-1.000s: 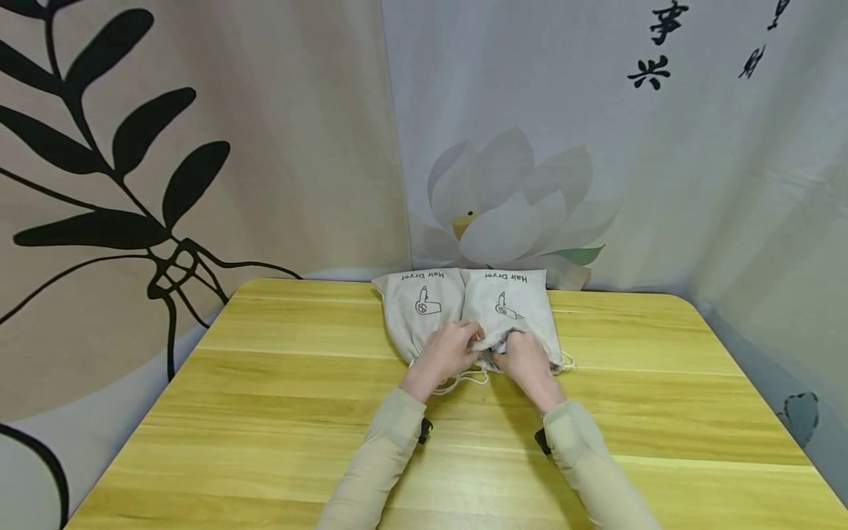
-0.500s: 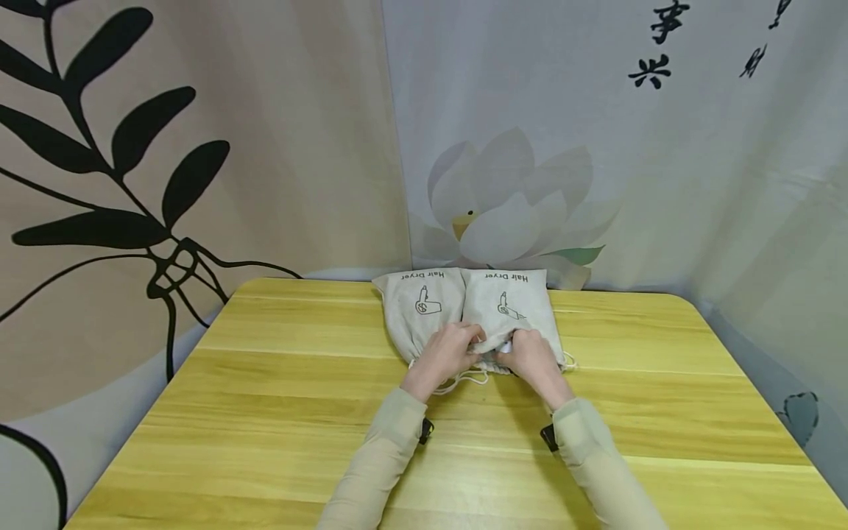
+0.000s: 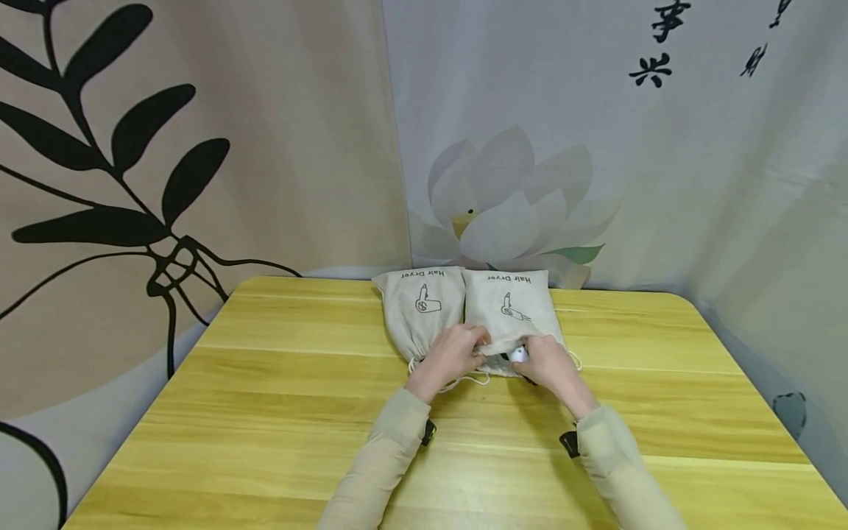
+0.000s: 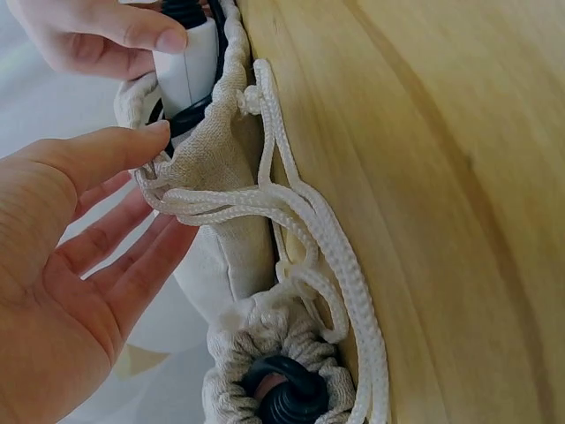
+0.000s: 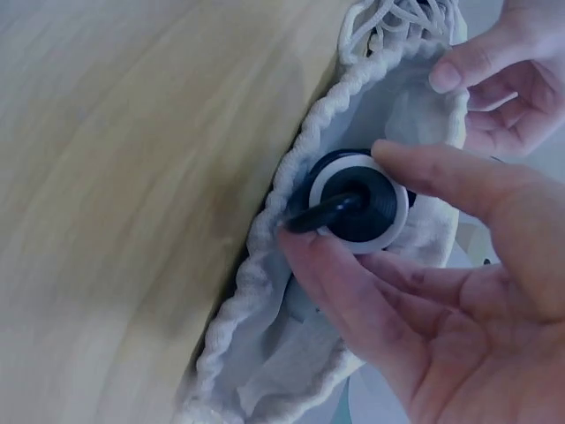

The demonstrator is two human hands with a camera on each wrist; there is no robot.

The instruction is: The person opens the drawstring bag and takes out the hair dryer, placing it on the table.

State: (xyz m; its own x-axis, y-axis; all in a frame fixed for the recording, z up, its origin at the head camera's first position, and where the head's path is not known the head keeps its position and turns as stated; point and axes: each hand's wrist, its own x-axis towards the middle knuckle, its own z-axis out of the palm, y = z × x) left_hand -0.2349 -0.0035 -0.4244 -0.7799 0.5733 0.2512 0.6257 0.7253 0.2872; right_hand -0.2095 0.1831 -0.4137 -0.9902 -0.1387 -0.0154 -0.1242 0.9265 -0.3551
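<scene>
Handle [image 4: 188,75], white and rounded, black-corded, peeks from a beige cloth drawstring bag [image 3: 513,316] near the far edge of the wooden table [image 3: 265,442]: right hand [image 3: 553,362] grips it, left hand [image 3: 452,353] pinches the bag's rim!

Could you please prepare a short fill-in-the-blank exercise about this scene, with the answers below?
Both bags are printed "Hair ____".
In the head view, the open bag lies to the ____ of the gathered one.
One hand pinches the open bag's rim: the ____ one.
The other hand grips a white handle with a cord coloured ____.
Missing words: Dryer; right; left; black.
</scene>
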